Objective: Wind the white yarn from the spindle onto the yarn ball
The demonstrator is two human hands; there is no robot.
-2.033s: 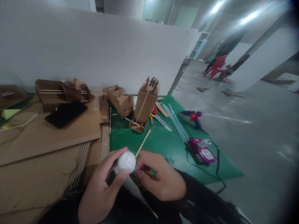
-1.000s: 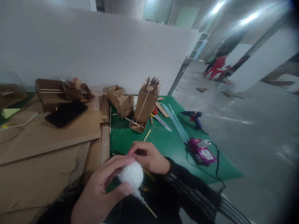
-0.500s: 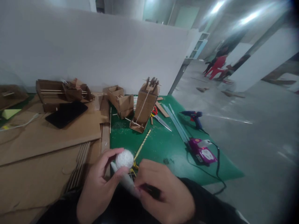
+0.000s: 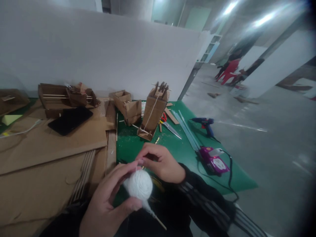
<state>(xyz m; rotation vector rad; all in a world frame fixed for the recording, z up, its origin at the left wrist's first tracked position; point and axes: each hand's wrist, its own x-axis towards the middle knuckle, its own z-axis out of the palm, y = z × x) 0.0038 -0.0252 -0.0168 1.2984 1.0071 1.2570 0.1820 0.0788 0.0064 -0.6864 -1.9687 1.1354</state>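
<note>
A: Where does the white yarn ball (image 4: 140,185) lie, and how is it gripped?
B: Lower centre of the frame; the left hand (image 4: 106,194) is partly curled round it, fingers along its upper side, thumb at its lower edge; the ball fills the gap between.
A: And the right hand (image 4: 161,163)?
B: Just above and right of the ball; thumb and forefinger are pinched together beside the left fingertips; whatever lies between them is too small to tell.
A: The parts below?
B: A thin stick (image 4: 161,223), its upper part wrapped in white fibre, slants out beneath the ball.
A: The surroundings?
B: Upright cardboard model (image 4: 153,110), upper centre; scissors (image 4: 172,129) to its right; glue gun (image 4: 206,123) and purple power strip (image 4: 214,160), right of centre, on the green tabletop (image 4: 184,156); black flat object (image 4: 70,121), left, on cardboard sheets (image 4: 49,164).
</note>
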